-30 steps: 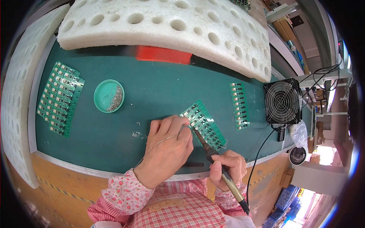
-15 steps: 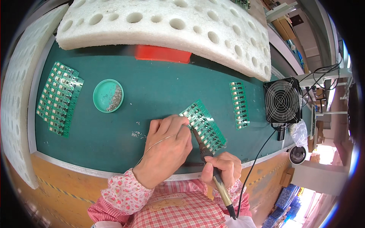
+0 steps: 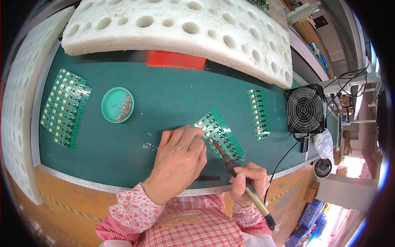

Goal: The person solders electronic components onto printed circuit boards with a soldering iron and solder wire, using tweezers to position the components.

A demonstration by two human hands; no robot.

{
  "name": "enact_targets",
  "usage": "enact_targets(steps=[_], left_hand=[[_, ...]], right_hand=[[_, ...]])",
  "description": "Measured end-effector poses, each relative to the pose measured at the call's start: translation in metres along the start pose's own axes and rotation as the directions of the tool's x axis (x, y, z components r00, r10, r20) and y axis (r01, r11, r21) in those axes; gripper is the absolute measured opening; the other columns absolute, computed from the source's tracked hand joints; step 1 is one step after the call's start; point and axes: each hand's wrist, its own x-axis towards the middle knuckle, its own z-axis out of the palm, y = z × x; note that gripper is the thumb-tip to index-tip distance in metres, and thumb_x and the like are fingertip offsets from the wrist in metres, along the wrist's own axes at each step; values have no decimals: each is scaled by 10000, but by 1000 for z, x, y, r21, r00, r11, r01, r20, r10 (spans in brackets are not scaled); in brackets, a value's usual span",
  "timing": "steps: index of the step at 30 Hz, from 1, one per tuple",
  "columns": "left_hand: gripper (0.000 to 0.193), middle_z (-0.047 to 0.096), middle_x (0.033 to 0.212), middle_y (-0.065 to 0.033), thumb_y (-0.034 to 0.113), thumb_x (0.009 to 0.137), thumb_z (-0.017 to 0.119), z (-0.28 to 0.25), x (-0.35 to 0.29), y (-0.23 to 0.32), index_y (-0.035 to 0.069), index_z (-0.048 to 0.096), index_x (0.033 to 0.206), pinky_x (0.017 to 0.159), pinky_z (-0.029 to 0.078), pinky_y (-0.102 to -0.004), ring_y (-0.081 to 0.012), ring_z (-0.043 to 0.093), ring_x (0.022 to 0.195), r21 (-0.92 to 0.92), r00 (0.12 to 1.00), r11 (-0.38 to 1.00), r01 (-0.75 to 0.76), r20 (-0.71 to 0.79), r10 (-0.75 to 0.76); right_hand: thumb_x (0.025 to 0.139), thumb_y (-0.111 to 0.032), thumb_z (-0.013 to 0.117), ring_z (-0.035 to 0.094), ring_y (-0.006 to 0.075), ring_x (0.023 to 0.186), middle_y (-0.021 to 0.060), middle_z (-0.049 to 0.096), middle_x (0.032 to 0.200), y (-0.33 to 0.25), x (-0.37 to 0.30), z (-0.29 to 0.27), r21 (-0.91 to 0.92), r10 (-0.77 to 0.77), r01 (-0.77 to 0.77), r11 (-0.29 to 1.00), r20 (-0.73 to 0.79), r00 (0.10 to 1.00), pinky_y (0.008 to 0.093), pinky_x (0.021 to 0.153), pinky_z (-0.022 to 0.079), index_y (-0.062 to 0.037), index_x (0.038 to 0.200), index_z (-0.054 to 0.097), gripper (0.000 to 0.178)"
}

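A green circuit board panel, set with rows of small white and black parts, lies slantwise on the green work mat. My left hand is closed at its left edge, fingers pinched on a thin solder wire that runs back over the hand; the wire's tip is hidden. In my right hand is a soldering iron, gripped like a pen. Its tip is over the panel's lower-left rows; contact cannot be made out. A dark slim tool lies between my hands near the table edge.
Further left are a round green dish with grey scraps and more board panels. One narrow board strip lies right, beside a black fan. White foam with holes and a red box stand at the back.
The soldering iron and my right hand have shifted right, and the tip has moved down the panel away from my left fingers. My left hand has hardly moved.
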Motion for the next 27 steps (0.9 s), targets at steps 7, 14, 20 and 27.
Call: enact_targets(steps=[7,14,20,27], left_hand=[[128,601,1106,-63,65,789,724,4,2,2,28,612,840,847,420,-410,-265,581,1026,43,1000,999,0,1,0],[120,600,1104,-64,67,792,719,5,3,2,29,616,841,845,414,-418,-272,574,1033,66,1000,998,11,20,-12],[123,597,1102,-72,62,792,714,4,4,3,28,609,846,846,405,-425,-280,566,1043,61,999,998,12,31,-14],[133,594,1105,-72,61,790,714,6,5,3,28,607,861,841,399,-428,-284,561,1037,70,999,997,24,44,-27]], right_hand=[[959,-159,599,530,73,458,84,659,673,4,23,-2,272,459,-414,869,-129,879,228,431,418,18,838,545,222],[975,-167,543,396,37,407,54,585,683,28,49,-4,452,549,-471,758,-53,834,208,389,301,-4,816,513,230],[980,-168,539,388,40,400,54,579,673,31,50,0,466,565,-499,731,-2,825,212,382,298,-4,812,505,237],[989,-183,546,387,40,396,60,590,697,34,49,1,490,572,-499,714,2,820,210,376,293,-6,815,504,252]])
